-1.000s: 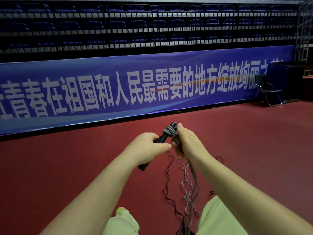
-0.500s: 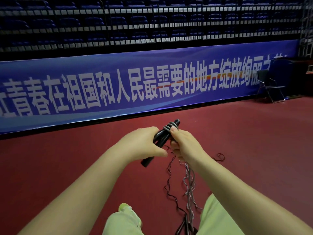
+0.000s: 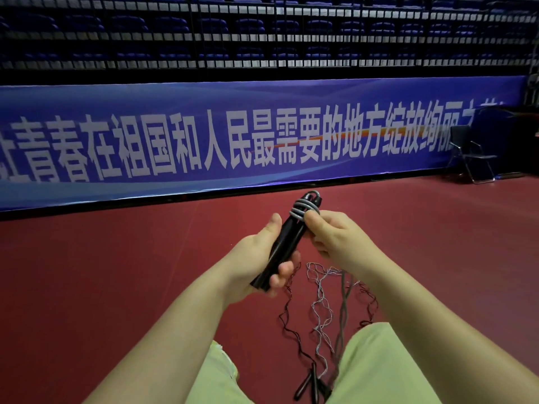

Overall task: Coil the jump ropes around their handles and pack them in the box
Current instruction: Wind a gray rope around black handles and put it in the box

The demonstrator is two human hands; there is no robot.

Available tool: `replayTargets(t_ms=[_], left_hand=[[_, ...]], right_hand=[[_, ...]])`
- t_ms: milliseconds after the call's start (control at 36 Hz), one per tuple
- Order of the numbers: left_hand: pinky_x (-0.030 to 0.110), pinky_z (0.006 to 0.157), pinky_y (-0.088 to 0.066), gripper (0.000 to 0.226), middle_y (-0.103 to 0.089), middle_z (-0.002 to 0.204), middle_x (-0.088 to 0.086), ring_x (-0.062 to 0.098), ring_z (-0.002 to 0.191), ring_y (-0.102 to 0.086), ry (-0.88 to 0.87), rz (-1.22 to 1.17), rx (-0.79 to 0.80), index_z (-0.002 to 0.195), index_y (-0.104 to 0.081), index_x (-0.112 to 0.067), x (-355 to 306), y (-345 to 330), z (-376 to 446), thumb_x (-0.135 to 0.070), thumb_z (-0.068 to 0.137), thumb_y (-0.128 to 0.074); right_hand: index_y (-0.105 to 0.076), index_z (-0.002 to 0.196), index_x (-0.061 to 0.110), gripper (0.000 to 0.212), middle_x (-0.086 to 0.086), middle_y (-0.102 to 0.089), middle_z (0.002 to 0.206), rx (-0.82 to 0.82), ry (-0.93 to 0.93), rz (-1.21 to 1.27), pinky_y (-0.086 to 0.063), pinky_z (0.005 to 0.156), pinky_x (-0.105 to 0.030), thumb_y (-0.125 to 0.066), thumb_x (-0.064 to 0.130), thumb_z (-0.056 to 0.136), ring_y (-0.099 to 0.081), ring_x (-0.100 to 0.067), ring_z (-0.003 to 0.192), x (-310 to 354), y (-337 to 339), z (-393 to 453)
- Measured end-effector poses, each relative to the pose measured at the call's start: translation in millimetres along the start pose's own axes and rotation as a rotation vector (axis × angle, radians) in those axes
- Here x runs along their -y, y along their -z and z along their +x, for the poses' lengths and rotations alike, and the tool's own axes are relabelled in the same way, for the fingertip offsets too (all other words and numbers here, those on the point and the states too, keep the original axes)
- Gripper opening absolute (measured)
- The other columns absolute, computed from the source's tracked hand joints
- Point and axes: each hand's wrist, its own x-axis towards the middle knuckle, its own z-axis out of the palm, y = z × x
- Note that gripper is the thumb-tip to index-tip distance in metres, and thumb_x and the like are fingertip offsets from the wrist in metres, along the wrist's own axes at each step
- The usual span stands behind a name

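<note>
Mid-coil on a red sports floor, below a long blue banner. Left hand wrapped around the lower part of a pair of black handles, fingers curled over the shafts, thumb laid along their far side. Right hand just beside the handles' upper end, fingertips pinching the grey rope where a few turns already sit tight around the top. Remainder of that rope hanging slack from under the right hand toward the floor. More jump ropes, thin and tangled, strewn on the floor below the handles, between pale green trouser legs; another pair of black grips lying lower still. Folding chair far to the right of the handles, against the banner. No box in view.

Step in hand, by the look of it: winding, barely begun, much cord left to take up. Best done with handles clamped parallel and steady, each new turn laid snug against the last and worked down toward the left hand, light tension kept on the feed. Worth freeing the slack from the floor tangle first, or a snag may drag loose turns off the top. Tail to be tucked under a final wrap before packing.
</note>
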Motion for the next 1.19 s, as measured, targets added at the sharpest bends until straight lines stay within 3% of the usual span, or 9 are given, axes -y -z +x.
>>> replayTargets(t_ms=[167, 306, 389, 444, 556, 639, 861, 1028, 1194], left_hand=[[0.013, 0.031, -0.028, 0.050, -0.048, 0.041, -0.004, 0.007, 0.027, -0.039, -0.152, 0.128, -0.198, 0.072, -0.055, -0.010, -1.4, -3.4, 8.6, -0.047, 0.098, -0.034], [0.019, 0.040, -0.037, 0.069, -0.054, 0.058, 0.005, 0.013, 0.041, -0.046, -0.107, -0.078, 0.054, 0.082, -0.059, -0.007, -4.1, 1.5, -3.4, -0.067, 0.091, -0.024], [0.022, 0.048, -0.046, 0.076, -0.064, 0.075, 0.003, 0.014, 0.057, -0.059, -0.128, -0.043, 0.214, 0.098, -0.060, -0.011, -3.1, 8.6, -8.5, -0.081, 0.070, -0.053], [0.022, 0.048, -0.046, 0.062, -0.065, 0.075, 0.000, 0.012, 0.057, -0.060, -0.134, -0.036, 0.237, 0.101, -0.057, -0.013, -2.6, 7.3, -10.9, -0.054, 0.058, -0.075], [0.020, 0.044, -0.039, 0.045, -0.057, 0.066, -0.002, 0.009, 0.047, -0.050, -0.134, -0.083, 0.178, 0.099, -0.052, -0.009, -0.8, 1.8, -8.4, -0.026, 0.060, -0.066], [0.020, 0.043, -0.036, 0.031, -0.054, 0.064, -0.002, 0.010, 0.046, -0.046, -0.138, -0.026, 0.121, 0.098, -0.052, -0.008, 5.6, 2.2, -5.9, -0.019, 0.070, -0.055], [0.022, 0.045, -0.030, 0.028, -0.044, 0.066, 0.002, 0.012, 0.046, -0.039, -0.124, 0.209, 0.004, 0.092, -0.048, -0.010, 23.1, 7.8, 3.5, -0.022, 0.067, -0.055], [0.018, 0.040, -0.028, 0.022, -0.044, 0.061, -0.002, 0.009, 0.041, -0.035, -0.101, 0.045, -0.142, 0.088, -0.052, -0.014, 25.3, 27.8, 12.2, -0.013, 0.066, -0.054], [0.020, 0.044, -0.032, 0.020, -0.047, 0.064, 0.000, 0.011, 0.045, -0.041, -0.034, 0.196, -0.156, 0.087, -0.056, -0.015, 33.1, 43.7, 17.4, -0.015, 0.067, -0.058]], right_hand=[[-0.052, 0.059, 0.016, 0.044, 0.008, -0.038, 0.048, -0.191, 0.090, -0.080, -0.023, 0.051, -0.029, -0.048, 0.044, 0.094, -0.030, -0.012, 0.045, 4.7, -5.4, 0.0], [-0.052, 0.067, 0.013, 0.038, 0.012, -0.037, 0.044, -0.152, 0.064, 0.076, -0.024, 0.045, -0.022, -0.047, 0.031, 0.100, -0.028, -0.006, 0.040, 10.5, -6.9, -2.1], [-0.051, 0.071, 0.012, 0.034, 0.006, -0.032, 0.047, -0.103, 0.062, 0.203, -0.023, 0.040, -0.017, -0.052, 0.034, 0.097, -0.024, -0.007, 0.040, 8.6, -7.2, -3.0], [-0.052, 0.075, 0.011, 0.033, -0.001, -0.029, 0.052, -0.074, 0.065, 0.239, -0.022, 0.039, -0.017, -0.051, 0.040, 0.089, -0.022, -0.009, 0.042, 8.1, -7.4, -3.5], [-0.052, 0.079, 0.005, 0.040, -0.006, -0.033, 0.057, 0.004, 0.032, 0.201, -0.018, 0.042, -0.022, -0.049, 0.043, 0.090, -0.024, -0.013, 0.046, 9.3, -5.8, -5.6], [-0.053, 0.084, -0.003, 0.047, -0.003, -0.036, 0.058, 0.050, -0.063, 0.085, -0.019, 0.042, -0.023, -0.045, 0.041, 0.100, -0.025, -0.012, 0.046, 8.9, -2.3, -4.5], [-0.051, 0.058, 0.019, 0.051, 0.003, -0.040, 0.051, -0.016, -0.175, -0.268, -0.025, 0.048, -0.027, -0.044, 0.055, 0.093, -0.031, -0.014, 0.046, 0.1, -6.4, -10.6], [-0.066, 0.086, 0.024, 0.027, 0.001, -0.050, 0.066, 0.156, -0.269, -0.423, -0.036, 0.054, -0.028, -0.053, 0.046, 0.094, -0.046, -0.013, 0.055, 3.9, 9.0, -22.2], [-0.064, 0.095, 0.021, 0.021, 0.005, -0.060, 0.074, 0.102, -0.024, -0.857, -0.038, 0.055, -0.029, -0.049, 0.036, 0.098, -0.049, -0.010, 0.060, 26.6, 9.7, -26.7]])
